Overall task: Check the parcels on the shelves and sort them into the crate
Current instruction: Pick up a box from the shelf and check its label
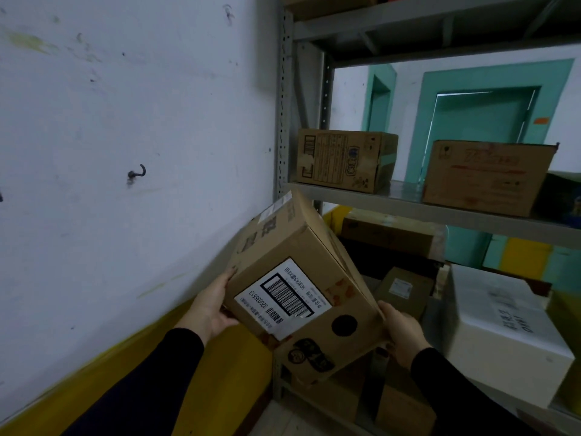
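A tilted cardboard parcel (301,287) with a barcode label (284,297) is gripped between the left hand (209,305) and right hand (401,335), fingers curled on its edges, before the metal shelves (408,209), where two cardboard boxes (344,158) are kept behind

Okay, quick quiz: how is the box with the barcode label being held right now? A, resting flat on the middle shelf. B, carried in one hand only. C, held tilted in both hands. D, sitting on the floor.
C: the box with the barcode label hangs tilted in front of the shelves, the left hand gripping one side and the right hand the other.
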Tool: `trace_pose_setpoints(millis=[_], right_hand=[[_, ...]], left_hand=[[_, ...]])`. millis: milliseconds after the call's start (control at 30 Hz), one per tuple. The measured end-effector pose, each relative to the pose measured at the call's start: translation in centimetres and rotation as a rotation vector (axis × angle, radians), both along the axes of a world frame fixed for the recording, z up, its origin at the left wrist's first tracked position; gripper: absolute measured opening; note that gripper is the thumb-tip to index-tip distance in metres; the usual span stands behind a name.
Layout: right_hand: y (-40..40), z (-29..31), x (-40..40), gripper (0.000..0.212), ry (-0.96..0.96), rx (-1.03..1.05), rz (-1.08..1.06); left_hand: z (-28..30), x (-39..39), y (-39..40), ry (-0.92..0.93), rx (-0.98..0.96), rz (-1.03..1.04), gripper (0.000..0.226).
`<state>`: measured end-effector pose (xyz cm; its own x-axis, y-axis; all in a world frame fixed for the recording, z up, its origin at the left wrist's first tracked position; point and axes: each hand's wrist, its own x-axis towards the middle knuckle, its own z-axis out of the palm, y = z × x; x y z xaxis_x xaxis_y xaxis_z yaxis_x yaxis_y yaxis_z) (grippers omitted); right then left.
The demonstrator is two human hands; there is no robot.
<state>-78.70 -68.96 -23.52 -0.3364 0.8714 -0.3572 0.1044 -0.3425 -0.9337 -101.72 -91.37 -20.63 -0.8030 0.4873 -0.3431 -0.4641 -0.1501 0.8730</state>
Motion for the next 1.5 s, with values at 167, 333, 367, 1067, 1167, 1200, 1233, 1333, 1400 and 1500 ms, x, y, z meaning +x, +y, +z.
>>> trace_pose_setpoints(millis=[167,333,367,1067,1167,1200,1233,1333,1400,1500], right_hand=[[-1.2,2.3,-0.8,0.066,-0.032,0.279,0.125],[-2.7,3.8,-1.9,0.086,0.020,0.247,0.301],[-2.9,3.9,-2.0,0.086,0.033,0.221,0.331],[-4.7,0.2,-1.1,0.047,0.174,0.048,0.380],[-5.1,0.7,-1.0,0.047,0.158,0.018,0.393],[-5.4,0.9,-1.0,0.047,0.151,0.001,0.406],[-5.5,1.0,-1.0,0.049,0.150,-0.019,0.414],[-5.3,0.8,-1.1,0.053,0.178,-0.055,0.390],[-5.0,0.6,-0.6,0.045,0.190,-0.105,0.364],[-3.9,0.6,0.3,0.038,0.187,-0.176,0.330]], left_hand=[[0.4,0.5,0.5,0.107,-0.081,0.006,0.035],[0.4,1.1,0.6,0.292,-0.199,-0.010,0.044],[0.5,1.5,0.4,0.351,-0.218,-0.029,0.041],[1.8,3.0,-0.5,0.786,-0.244,-0.260,0.024],[1.8,3.2,-0.4,0.738,-0.228,-0.245,0.022],[1.8,3.3,-0.2,0.708,-0.215,-0.232,0.022],[1.9,3.6,0.0,0.675,-0.201,-0.224,0.023],[2.3,4.4,0.9,0.629,-0.177,-0.226,0.024],[3.0,4.8,1.5,0.630,-0.191,-0.237,0.026],[3.8,4.8,1.7,0.599,-0.224,-0.215,0.051]])
